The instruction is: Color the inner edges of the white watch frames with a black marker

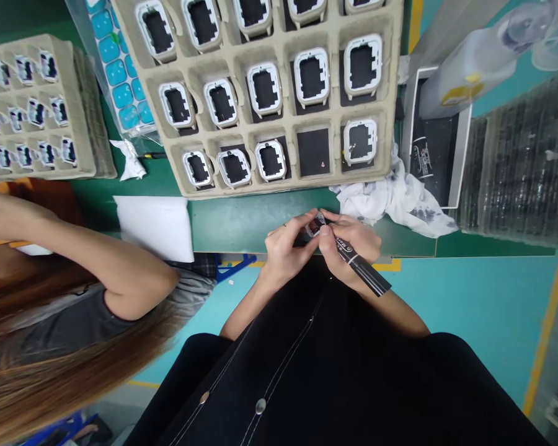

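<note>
My left hand (288, 246) grips a small pale frame (314, 225) by its edges, near the front edge of the green table. In my right hand (351, 244) is a black marker (363, 267), its thick end pointing down to the right and its other end at the frame. The fingertips of both hands meet around the frame and partly hide it. Beyond my hands lies a large beige tray (288, 181) with white square frames in its compartments; one compartment (313, 152) in the nearest row holds no frame.
A crumpled, stained cloth (395, 201) lies right of my hands. Farther right are a bottle (469, 74) in a white-edged box (453, 179) and stacked clear trays (521, 167). Leftward are a white pad (154, 228), another person's arm (97, 248) and a second tray (86, 118).
</note>
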The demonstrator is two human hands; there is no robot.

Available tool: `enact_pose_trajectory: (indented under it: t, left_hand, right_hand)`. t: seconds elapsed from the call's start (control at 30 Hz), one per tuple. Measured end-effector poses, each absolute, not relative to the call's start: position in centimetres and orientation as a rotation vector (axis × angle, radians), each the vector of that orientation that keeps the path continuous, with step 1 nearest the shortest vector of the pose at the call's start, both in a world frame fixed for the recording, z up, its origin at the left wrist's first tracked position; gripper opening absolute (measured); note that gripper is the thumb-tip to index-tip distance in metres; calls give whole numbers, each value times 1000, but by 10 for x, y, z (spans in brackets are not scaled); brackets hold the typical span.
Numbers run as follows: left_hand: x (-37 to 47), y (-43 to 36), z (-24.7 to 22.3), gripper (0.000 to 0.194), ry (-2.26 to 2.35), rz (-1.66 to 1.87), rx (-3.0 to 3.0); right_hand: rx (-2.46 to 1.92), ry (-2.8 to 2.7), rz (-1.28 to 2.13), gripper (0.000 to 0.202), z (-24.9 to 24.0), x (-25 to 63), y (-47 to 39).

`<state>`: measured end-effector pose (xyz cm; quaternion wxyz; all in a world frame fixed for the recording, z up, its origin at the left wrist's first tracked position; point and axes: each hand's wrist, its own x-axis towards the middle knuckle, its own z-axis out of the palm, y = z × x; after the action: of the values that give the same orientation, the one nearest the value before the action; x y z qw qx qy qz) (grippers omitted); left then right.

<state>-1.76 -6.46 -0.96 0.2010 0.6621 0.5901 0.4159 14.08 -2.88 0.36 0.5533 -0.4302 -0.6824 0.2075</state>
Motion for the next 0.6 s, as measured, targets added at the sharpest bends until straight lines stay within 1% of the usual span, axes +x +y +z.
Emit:
enact_pose_trajectory:
  t: [0.17,0.33,0.47,0.6]
  left_hand:
    - [-17,-65,-10,28,1651,1175,1839]
    - [-18,-65,-10,28,1619,1202,1827]
    - [-18,-65,-11,27,1676,1160,1879]
    - [-17,-66,-12,28,1698,1167,1892]
  right_hand:
    - [-1020,-1616,482,18,5,140,-29]
    - [-1017,-1590,531,16,6,141,-31]
    - [-1071,-1574,602,15,6,141,-34]
    - [-1067,-1585,555,15,5,143,-34]
